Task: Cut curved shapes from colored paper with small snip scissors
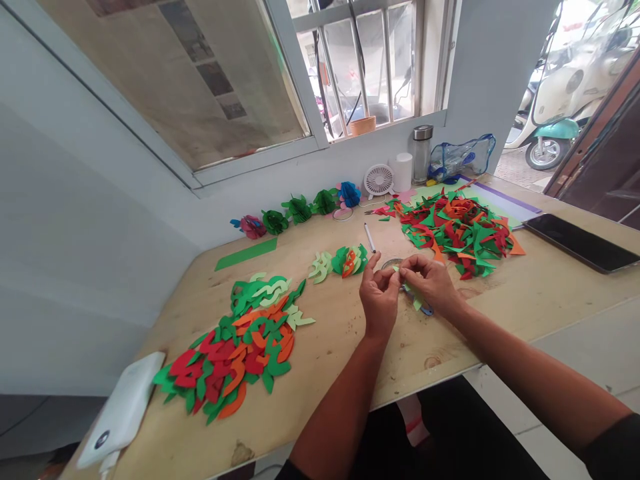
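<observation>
In front of me, my left hand (381, 293) and my right hand (431, 285) meet over the wooden table, fingertips pinching a small light green paper piece (417, 303). Much of that piece is hidden by the fingers. Under my right hand shows a blue loop (427, 311), perhaps a scissors handle, mostly covered. Part of a round, ring-like thing (392, 264) appears behind my fingertips. Just left of my hands lies a folded paper shape (349, 261) in green and orange, beside light green paper cutouts (321, 267). A white pen (369, 237) rests beyond my left hand.
Curved paper cutouts (235, 353) are heaped at the left, paper scraps (460, 230) at the right. Paper flowers (299, 209) line the wall near a small fan (379, 181) and a glass bottle (422, 153). A phone (583, 241) and a white power bank (123, 408) lie near opposite edges.
</observation>
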`<state>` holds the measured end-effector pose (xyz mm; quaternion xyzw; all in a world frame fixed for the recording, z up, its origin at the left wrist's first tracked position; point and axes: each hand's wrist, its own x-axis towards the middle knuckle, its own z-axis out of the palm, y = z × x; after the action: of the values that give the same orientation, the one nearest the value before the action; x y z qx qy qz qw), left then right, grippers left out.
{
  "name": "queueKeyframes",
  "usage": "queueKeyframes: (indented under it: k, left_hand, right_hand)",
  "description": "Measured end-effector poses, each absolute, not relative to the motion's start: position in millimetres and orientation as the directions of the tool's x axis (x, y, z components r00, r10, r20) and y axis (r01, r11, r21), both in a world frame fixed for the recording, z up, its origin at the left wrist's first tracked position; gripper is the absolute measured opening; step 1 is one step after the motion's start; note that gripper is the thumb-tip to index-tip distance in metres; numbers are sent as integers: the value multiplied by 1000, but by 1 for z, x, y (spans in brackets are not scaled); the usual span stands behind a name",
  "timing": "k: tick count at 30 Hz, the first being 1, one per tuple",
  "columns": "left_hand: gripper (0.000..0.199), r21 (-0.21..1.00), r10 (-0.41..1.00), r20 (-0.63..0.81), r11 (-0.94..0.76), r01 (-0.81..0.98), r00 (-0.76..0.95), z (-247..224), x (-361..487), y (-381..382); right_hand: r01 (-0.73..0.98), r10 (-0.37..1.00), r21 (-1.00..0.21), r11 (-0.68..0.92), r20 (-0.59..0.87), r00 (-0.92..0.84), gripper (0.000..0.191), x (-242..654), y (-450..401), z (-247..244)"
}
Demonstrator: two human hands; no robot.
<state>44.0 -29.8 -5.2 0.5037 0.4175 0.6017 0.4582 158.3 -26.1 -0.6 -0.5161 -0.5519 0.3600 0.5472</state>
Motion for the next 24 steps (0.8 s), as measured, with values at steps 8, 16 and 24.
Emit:
queueKeyframes:
  k: [8, 16, 24]
  left_hand:
    - [56, 956, 963, 260, -266, -123, -64, -7, 43, -28]
    - [58, 946, 946, 318, -321, -39, -62, -8, 42, -29]
    - [57, 912, 913, 405, -399, 96, -49, -9, 42, -32]
  right_hand:
    - [242, 961, -946, 215, 249, 121, 12, 157, -26, 0]
    - [232, 961, -942, 241, 265, 81, 15, 158, -27, 1]
    - [300, 943, -909, 289, 325, 73, 7, 158, -26, -2]
